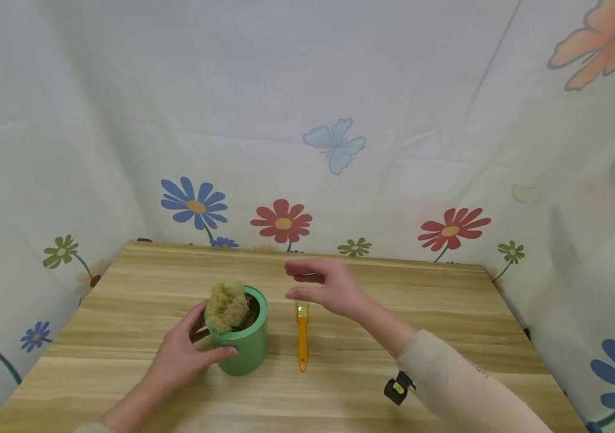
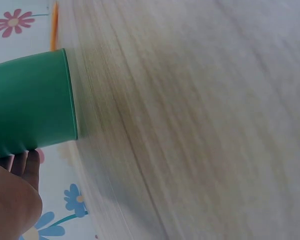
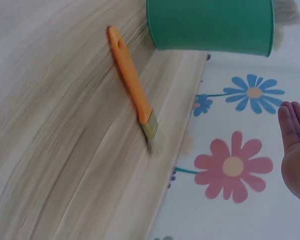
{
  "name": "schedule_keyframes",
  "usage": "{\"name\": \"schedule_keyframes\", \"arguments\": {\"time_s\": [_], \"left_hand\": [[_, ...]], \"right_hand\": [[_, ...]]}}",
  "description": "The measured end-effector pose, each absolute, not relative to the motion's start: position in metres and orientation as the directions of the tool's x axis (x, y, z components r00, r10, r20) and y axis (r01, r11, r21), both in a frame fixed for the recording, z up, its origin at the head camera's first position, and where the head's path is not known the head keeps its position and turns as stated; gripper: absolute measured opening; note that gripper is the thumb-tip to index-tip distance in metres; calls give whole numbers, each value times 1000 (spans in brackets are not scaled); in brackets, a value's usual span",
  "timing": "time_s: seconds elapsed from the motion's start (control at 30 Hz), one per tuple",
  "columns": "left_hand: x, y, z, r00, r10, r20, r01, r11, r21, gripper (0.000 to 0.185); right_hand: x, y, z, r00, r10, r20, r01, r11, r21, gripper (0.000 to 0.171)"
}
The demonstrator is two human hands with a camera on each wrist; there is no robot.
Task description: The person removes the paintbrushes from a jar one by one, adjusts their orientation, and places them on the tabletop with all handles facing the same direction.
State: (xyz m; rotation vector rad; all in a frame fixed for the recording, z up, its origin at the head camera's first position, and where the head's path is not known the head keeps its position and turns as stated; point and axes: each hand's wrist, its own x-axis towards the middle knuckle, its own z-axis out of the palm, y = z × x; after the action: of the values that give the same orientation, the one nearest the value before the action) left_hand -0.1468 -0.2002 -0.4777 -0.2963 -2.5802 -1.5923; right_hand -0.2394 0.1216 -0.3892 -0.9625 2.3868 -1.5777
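Observation:
A green cup (image 1: 247, 340) stands on the wooden table (image 1: 448, 313) with a tan bristly brush head (image 1: 225, 307) sticking out of its mouth. My left hand (image 1: 184, 353) grips the cup from the left, thumb across its front and fingers behind; the cup (image 2: 31, 102) and my fingertips (image 2: 30, 167) show in the left wrist view. An orange-handled paintbrush (image 1: 302, 337) lies flat just right of the cup, bristles pointing away. My right hand (image 1: 325, 287) hovers open above the brush's bristle end and holds nothing. The right wrist view shows the paintbrush (image 3: 132, 95), the cup (image 3: 210, 25) and my fingers (image 3: 295, 125).
A flower-and-butterfly printed sheet (image 1: 307, 120) walls in the table at the back and both sides. A small black and yellow device (image 1: 398, 388) hangs at my right sleeve. Bare wood lies to the right of the brush and along the front edge.

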Motion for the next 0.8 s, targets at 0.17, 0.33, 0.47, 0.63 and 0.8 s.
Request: {"name": "schedule_keyframes", "arguments": {"time_s": [0.17, 0.33, 0.47, 0.63, 0.8], "left_hand": [[-147, -200, -478, -976, 113, 184, 215, 428, 878, 102], [-147, -200, -479, -976, 114, 186, 217, 420, 881, 102], [-147, -200, -479, -977, 118, 180, 213, 422, 881, 103], [-147, -200, -478, -978, 115, 173, 206, 443, 872, 104], [-148, -200, -477, -977, 118, 180, 214, 451, 866, 104]], "right_hand": [[-230, 110, -386, -760, -596, 260, -476, 238, -847, 56], [-221, 99, -387, -722, -626, 295, -523, 215, -824, 56], [-217, 91, -387, -692, -644, 327, -559, 191, -807, 56], [-215, 78, -388, -641, -674, 368, -606, 149, -782, 54], [-213, 68, -387, -614, -693, 377, -633, 147, -760, 53]]}}
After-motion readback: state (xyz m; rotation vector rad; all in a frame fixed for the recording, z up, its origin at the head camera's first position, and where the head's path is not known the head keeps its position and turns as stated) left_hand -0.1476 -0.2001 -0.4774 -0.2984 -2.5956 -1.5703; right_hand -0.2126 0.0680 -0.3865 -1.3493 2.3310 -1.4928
